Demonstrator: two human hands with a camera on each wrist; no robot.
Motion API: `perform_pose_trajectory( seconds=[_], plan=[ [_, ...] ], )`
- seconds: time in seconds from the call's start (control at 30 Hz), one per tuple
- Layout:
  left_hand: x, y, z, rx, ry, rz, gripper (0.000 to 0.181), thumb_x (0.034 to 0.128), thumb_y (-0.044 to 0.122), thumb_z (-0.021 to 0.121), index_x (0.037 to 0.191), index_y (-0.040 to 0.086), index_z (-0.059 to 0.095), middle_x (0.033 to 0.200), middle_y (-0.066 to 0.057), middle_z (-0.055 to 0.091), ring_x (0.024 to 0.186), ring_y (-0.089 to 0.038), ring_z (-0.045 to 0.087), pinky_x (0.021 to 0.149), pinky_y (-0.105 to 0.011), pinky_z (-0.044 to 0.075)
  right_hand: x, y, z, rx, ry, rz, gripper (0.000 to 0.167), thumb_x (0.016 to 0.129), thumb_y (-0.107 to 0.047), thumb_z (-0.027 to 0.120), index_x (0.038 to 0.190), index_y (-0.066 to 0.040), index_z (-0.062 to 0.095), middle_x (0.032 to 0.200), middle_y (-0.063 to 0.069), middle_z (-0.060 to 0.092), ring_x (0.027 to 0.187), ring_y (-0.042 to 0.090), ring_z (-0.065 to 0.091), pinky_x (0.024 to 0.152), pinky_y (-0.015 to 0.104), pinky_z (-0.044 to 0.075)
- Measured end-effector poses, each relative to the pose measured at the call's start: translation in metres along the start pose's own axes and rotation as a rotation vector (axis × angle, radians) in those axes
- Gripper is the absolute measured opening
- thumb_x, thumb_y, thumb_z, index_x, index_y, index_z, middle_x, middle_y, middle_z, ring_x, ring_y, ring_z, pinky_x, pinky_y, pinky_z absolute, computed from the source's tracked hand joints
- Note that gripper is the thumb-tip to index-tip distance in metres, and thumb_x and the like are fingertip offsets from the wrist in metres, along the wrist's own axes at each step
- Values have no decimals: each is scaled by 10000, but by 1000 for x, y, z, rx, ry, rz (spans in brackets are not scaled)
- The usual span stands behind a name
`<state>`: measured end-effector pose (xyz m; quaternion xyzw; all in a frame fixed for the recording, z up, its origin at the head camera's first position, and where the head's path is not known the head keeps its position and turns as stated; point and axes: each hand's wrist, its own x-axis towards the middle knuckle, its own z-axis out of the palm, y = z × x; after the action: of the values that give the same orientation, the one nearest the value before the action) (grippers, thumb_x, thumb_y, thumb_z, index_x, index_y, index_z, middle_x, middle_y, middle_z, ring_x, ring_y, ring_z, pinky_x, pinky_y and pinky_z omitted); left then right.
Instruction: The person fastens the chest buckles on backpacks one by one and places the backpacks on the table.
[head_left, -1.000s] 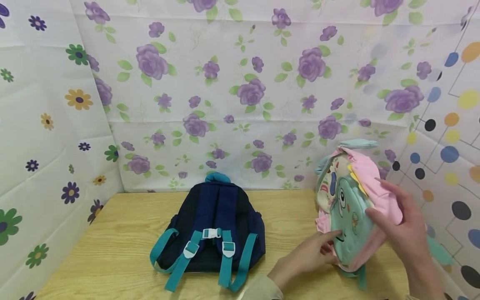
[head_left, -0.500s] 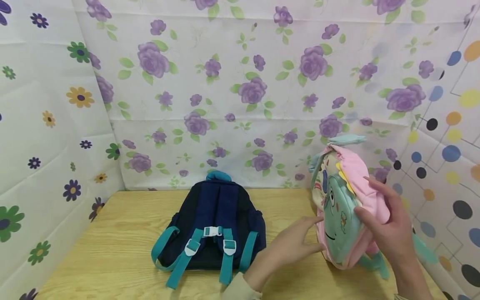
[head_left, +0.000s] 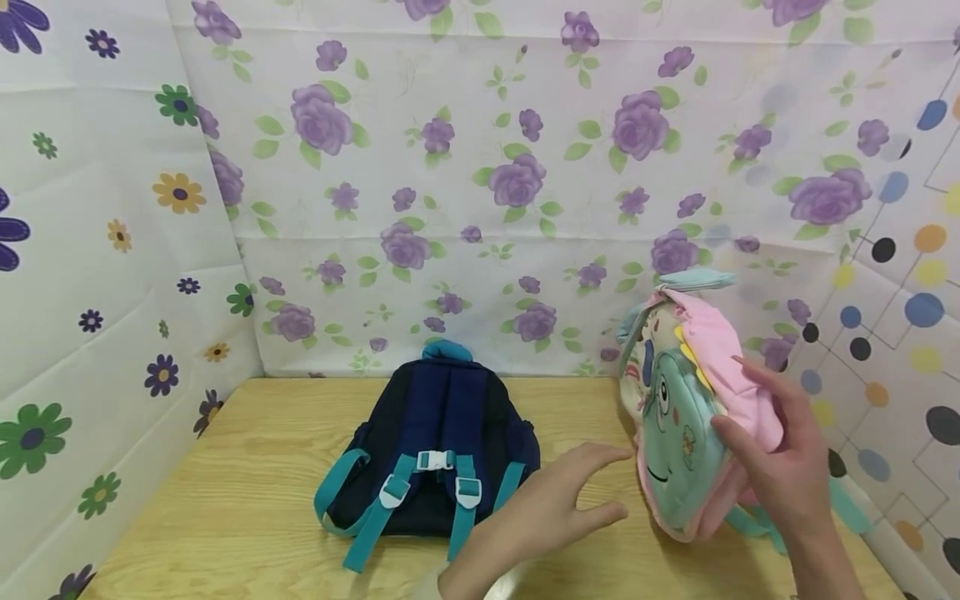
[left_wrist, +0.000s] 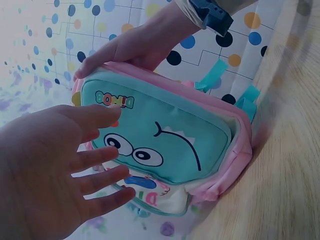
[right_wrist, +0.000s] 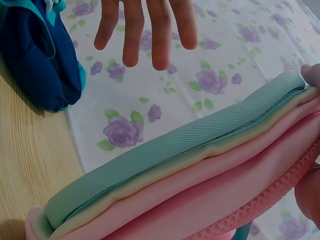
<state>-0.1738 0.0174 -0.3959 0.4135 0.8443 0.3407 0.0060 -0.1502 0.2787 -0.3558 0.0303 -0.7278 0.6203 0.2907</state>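
Pink-and-green backpack (head_left: 686, 425): tilted, between the hands, near the right edge of the counter (head_left: 225, 483); contents hidden.
Right hand (head_left: 783, 454): grips the backpack's pink side.
Left hand (head_left: 555, 504): fingers spread, near the backpack's front.
Navy backpack (head_left: 446, 417): toward the back edge; left forearm (head_left: 480, 562) partly covers a strap.

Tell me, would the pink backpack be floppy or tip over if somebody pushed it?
The pink backpack would probably squish, since its fabric wrinkles near the right hand. It might tip without that hand's hold, because it's tilted. Its loose teal straps would likely flop about.
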Motion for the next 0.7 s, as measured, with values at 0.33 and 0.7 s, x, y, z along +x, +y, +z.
perform_pose_trajectory(
  seconds=[0.33,0.7],
  plan=[
    [-8,2,-7,-92,16,13,534,999,479,523,1496,337,387,1450,121,493,1277,-66,537,1005,-262,498,-5,-1,10,-4,-6,-19,734,790,161,708,1443,-101,501,1390,67,505,1057,168,549,727,158,566],
    [-8,2,-7,-196,29,43,513,1002,437,548,1481,316,409,1446,86,505,1245,-29,536,979,-217,495,-10,-5,23,-35,-33,-32,717,791,149,725,1435,-73,504,1401,67,509,1069,153,546,790,127,544]
  ],
)
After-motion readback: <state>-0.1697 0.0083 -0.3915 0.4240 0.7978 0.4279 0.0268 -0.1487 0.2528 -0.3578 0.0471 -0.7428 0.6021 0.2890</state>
